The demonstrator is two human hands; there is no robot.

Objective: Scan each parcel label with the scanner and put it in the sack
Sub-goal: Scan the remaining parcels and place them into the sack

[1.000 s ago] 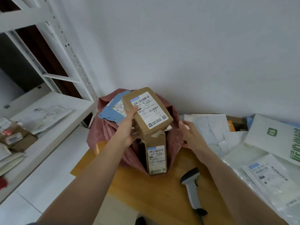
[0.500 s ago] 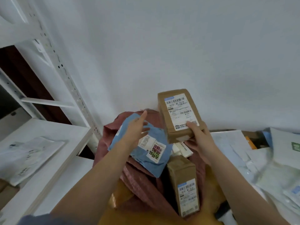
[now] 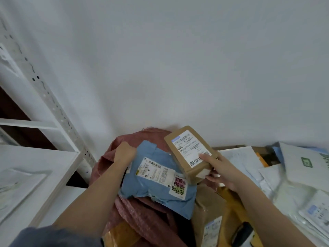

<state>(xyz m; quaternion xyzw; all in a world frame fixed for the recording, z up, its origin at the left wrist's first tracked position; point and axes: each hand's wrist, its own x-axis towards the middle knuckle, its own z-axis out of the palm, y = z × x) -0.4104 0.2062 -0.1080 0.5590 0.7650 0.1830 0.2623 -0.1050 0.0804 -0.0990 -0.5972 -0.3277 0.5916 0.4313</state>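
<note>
A dull red sack (image 3: 142, 221) stands open against the wall. My left hand (image 3: 124, 154) grips the sack's rim at the far left corner of a blue mailer bag (image 3: 156, 177) that lies across the sack's mouth. My right hand (image 3: 219, 170) holds a brown cardboard box (image 3: 190, 154) with a white label, thumb on the label, fingers under the near end; the box is tilted over the sack's right side. A second tall brown box (image 3: 208, 216) sticks up from the sack. The grey scanner (image 3: 243, 234) lies at the bottom edge.
A white metal shelf (image 3: 41, 168) with flat white parcels stands at the left. To the right a heap of white and grey mailer bags (image 3: 292, 175) covers the yellow-brown table (image 3: 229, 211). A white wall rises behind.
The box has come down and to the right over the sack in my right hand. My left hand has curled onto the sack's rim by the blue mailer. The view has tilted up.
</note>
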